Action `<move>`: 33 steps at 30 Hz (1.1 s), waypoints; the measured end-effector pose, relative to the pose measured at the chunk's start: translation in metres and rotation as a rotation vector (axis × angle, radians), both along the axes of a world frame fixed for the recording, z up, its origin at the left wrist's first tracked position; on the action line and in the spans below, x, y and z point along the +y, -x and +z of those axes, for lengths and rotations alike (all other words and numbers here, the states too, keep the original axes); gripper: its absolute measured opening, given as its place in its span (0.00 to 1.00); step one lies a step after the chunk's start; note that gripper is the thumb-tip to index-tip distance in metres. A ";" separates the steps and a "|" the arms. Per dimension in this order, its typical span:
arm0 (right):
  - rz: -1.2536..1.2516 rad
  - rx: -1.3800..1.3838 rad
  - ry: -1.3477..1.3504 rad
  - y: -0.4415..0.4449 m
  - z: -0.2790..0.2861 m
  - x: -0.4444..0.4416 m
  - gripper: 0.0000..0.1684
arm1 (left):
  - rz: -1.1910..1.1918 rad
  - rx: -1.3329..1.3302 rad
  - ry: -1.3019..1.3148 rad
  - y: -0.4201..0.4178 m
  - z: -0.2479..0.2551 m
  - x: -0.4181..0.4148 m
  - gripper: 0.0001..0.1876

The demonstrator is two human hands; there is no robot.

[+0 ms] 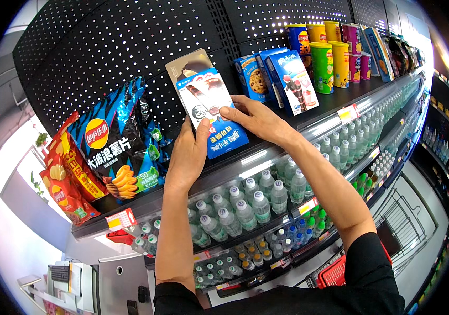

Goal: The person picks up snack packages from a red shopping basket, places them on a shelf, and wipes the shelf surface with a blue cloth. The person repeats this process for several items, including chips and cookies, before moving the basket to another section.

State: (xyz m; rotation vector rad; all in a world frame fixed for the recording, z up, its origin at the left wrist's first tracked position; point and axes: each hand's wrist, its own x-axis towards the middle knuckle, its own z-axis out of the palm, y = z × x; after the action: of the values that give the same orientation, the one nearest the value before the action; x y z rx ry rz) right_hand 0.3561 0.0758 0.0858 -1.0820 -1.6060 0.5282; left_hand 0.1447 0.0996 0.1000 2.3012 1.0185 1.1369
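Observation:
A blue and white biscuit carton (pixel 228 138) is held upside down in front of the top shelf, its printed face towards me. My left hand (pixel 188 155) grips its left edge, thumb on the front. On the right edge, my right hand (pixel 260 118) closes with its thumb also on the front. A brown carton (pixel 187 65) shows above and behind it; whether it is held too, I cannot tell. To the right stand a blue cookie box (pixel 253 76) and an upright blue Oreo box (pixel 293 82).
Lay's chip bags (pixel 110 145) stand at left. Chip canisters (pixel 321 69) line the shelf at right, below a black perforated back panel (pixel 102 47). Bottled drinks (pixel 244 214) fill lower shelves behind price tags (pixel 121 219). A shopping cart (pixel 401 220) and red basket (pixel 333 271) are at lower right.

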 end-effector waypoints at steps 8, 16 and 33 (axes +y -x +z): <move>-0.080 -0.004 -0.080 -0.001 -0.007 0.005 0.53 | -0.050 -0.045 0.022 -0.001 -0.005 0.009 0.37; -0.109 -0.021 -0.077 0.003 -0.009 0.007 0.57 | -0.054 -0.048 0.035 0.000 -0.003 0.009 0.36; -0.084 -0.003 -0.083 0.001 -0.011 0.009 0.57 | -0.053 -0.060 0.008 -0.003 -0.008 0.013 0.37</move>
State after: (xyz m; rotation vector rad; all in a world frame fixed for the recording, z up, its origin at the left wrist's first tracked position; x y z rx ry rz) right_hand 0.3548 0.0843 0.0743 -1.0832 -1.5638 0.4012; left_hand 0.1478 0.1123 0.0918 2.2596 0.9335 1.1709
